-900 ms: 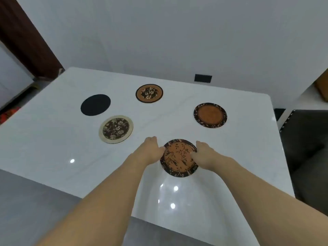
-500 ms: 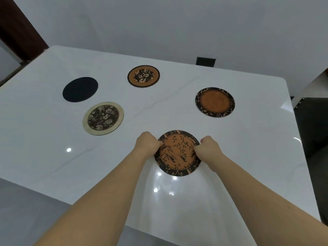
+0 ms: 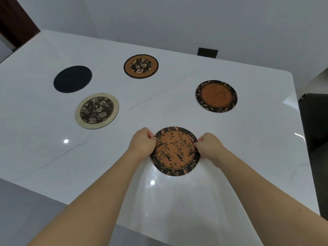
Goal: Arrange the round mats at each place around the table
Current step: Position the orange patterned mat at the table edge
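Note:
Several round mats lie on the white marble table [image 3: 248, 148]. Nearest me is an orange mat with black branches [image 3: 174, 152]; my left hand [image 3: 142, 142] pinches its left edge and my right hand [image 3: 209, 148] pinches its right edge. An orange mat with a dark leafy rim [image 3: 216, 96] lies at the right. At the far middle sits an orange mat with a dark floral centre [image 3: 141, 66]. A plain black mat [image 3: 72, 79] and a cream-rimmed floral mat [image 3: 96, 110] lie at the left.
A dark chair [image 3: 316, 121] stands beyond the table's right edge. A black wall socket [image 3: 207, 52] sits behind the far edge, and a dark wooden door frame [image 3: 16, 20] is at the upper left. Grey floor shows below the table's near edge.
My hands have closed from flat fingers to a pinch on the branch-patterned mat's edges, and the mat has shifted slightly toward me. My view tilted down over the table.

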A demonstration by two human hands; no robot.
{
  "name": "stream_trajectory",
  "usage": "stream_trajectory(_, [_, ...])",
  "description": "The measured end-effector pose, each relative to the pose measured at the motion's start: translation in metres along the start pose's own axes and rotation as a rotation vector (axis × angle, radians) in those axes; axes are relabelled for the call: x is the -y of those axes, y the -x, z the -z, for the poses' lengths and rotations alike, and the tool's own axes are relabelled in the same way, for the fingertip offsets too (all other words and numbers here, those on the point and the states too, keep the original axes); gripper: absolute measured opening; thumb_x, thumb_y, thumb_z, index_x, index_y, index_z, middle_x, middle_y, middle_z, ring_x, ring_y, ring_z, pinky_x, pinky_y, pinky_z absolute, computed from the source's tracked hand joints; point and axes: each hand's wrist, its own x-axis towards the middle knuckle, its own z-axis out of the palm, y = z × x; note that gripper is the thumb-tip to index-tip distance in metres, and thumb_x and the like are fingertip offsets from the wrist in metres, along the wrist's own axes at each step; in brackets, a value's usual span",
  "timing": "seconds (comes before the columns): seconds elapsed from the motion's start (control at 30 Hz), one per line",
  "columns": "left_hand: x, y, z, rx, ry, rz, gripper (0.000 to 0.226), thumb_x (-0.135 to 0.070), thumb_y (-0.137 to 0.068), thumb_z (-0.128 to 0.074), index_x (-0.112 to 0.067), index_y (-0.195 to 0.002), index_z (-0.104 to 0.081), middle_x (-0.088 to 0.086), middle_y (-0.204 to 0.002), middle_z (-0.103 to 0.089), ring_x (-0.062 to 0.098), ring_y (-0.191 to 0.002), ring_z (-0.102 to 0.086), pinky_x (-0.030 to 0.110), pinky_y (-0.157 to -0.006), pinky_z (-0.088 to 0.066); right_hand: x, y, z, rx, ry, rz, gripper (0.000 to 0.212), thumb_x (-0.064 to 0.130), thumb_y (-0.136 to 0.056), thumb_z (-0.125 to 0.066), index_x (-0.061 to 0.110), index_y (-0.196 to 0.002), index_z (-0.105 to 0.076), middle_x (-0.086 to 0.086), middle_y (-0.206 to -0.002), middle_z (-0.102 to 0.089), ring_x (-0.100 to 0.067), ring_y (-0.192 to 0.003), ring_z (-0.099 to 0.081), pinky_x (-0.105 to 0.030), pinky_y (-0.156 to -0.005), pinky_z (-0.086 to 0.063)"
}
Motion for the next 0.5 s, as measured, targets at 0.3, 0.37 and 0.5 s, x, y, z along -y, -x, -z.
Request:
stream_trajectory(0.3, [0.000, 0.021, -0.007, 0.071, 0.273, 0.147, 0.009, -0.010, -0.088, -0.059, -0.012, -0.080, -0.057, 0.005, -0.081, -0.060, 0.018, -0.074, -0.054, 0.028, -0.064, -0.045, -0.011, 0.013, 0.028, 0.132, 0.055, 0.001, 0.010, 0.005, -0.090, -0.048, 0.004, -0.081, -0.052, -0.013, -0.076, -0.050, -0.025, -0.070, -0.047, -0.033, -0.061, -0.037])
stream_trajectory(0.37, [0.000, 0.038, -0.021, 0.065, 0.262, 0.170, 0.004, -0.008, -0.087, -0.060, -0.010, -0.084, -0.059, 0.005, -0.085, -0.061, 0.018, -0.077, -0.056, 0.026, -0.064, -0.045, -0.023, 0.021, 0.034, 0.140, 0.125, 0.009, 0.009, 0.006, -0.089, -0.049, 0.004, -0.081, -0.053, -0.015, -0.077, -0.053, -0.026, -0.070, -0.049, -0.034, -0.061, -0.040])
stream_trajectory(0.5, [-0.001, 0.071, -0.044, 0.051, 0.274, 0.195, 0.006, -0.007, -0.083, -0.065, -0.009, -0.089, -0.065, 0.002, -0.085, -0.063, 0.017, -0.080, -0.059, 0.024, -0.063, -0.045, -0.046, 0.045, 0.046, 0.209, 0.229, 0.011, 0.007, 0.003, -0.089, -0.052, 0.001, -0.085, -0.057, -0.026, -0.083, -0.066, -0.031, -0.071, -0.060, -0.039, -0.071, -0.054])
